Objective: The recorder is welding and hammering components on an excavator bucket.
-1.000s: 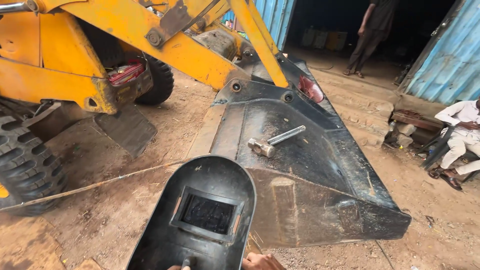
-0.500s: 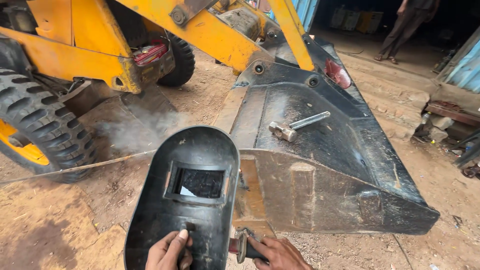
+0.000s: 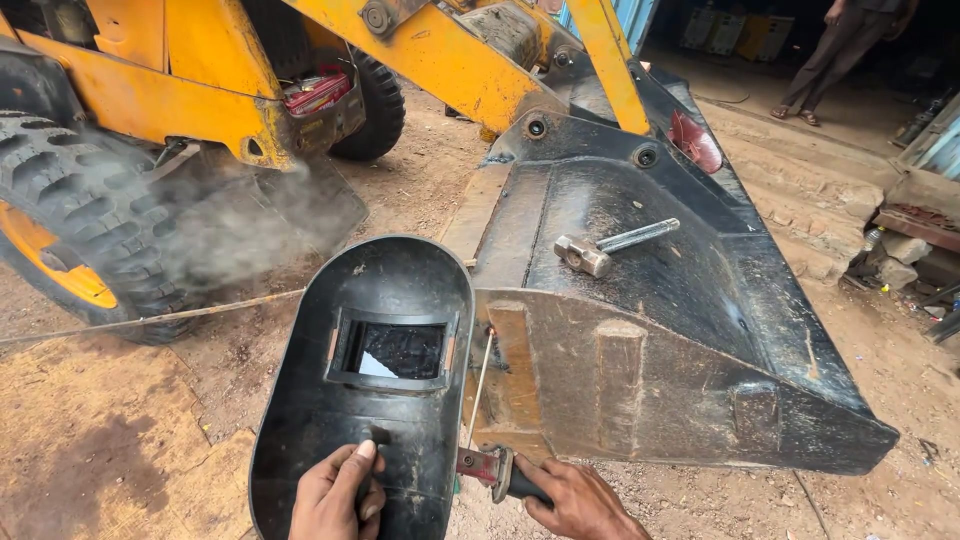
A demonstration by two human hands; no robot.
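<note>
- The left hand (image 3: 335,492) is closed around the handle at the bottom of a black handheld welding shield (image 3: 365,390), thumb laid up the inner face, holding it upright with the inside turned toward the camera.
- The shield's dark rectangular viewing window (image 3: 392,350) sits in its middle; the shield stands low in the view, just left of the bucket's front edge.
- The right hand (image 3: 580,500) is wrapped tight on the black grip of an electrode holder (image 3: 495,470), whose red jaws clamp a thin welding rod (image 3: 479,385).
- The rod rises slanting to the rusty front wall of the black loader bucket (image 3: 650,370), its tip at or close against the steel; I cannot tell if it touches.
- A steel hammer (image 3: 610,247) lies inside the bucket, well apart from both hands.
- The bucket hangs from the yellow arms of a backhoe loader (image 3: 200,90), its knobbly tyre (image 3: 90,220) at the left, with pale smoke (image 3: 230,225) drifting beside it.
- A person (image 3: 850,50) stands far back on the dirt ground (image 3: 120,400).
</note>
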